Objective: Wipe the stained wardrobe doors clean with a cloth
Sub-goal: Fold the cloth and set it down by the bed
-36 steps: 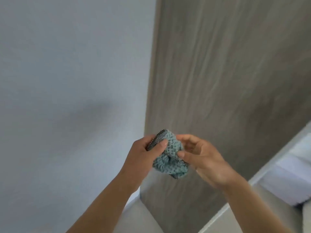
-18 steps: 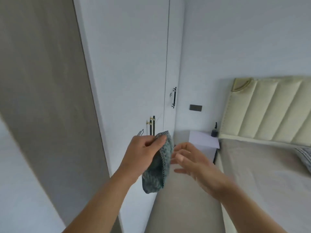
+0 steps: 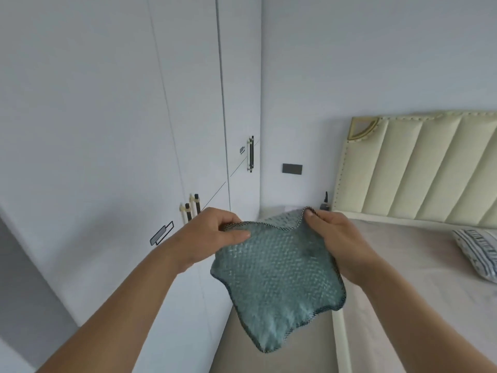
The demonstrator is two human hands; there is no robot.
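- Left hand (image 3: pixel 215 238) pinches one top corner of the teal cloth (image 3: pixel 277 281), thumb lying flat on the near face and fingers curled behind the hem.
- Right hand (image 3: pixel 341 246) pinches the opposite top corner the same way, so the cloth hangs spread open between the two, clear of every surface.
- White wardrobe doors (image 3: pixel 107 117) stand to the left, well apart from the cloth; dark bar handles (image 3: pixel 250 154) sit at the door edges, and thin dark lines and small outlined marks (image 3: pixel 161 233) show low on the panels, likely the stains to go after.
- The bed (image 3: pixel 403 278) with its padded headboard (image 3: pixel 419 168) lies to the right, outside the work.
- The step in hand looks like preparing the cloth, with wiping not yet begun.
- To do it well: fold the open square into a flat pad with a clean face outward, so pressure spreads evenly and fresh faces stay in reserve.
- Hold the pad in one flat palm, not bunched, and keep the stitched hem off the door.
- Start at the marks near the lower handles, wiping along each line, and work around the handles, not over them.
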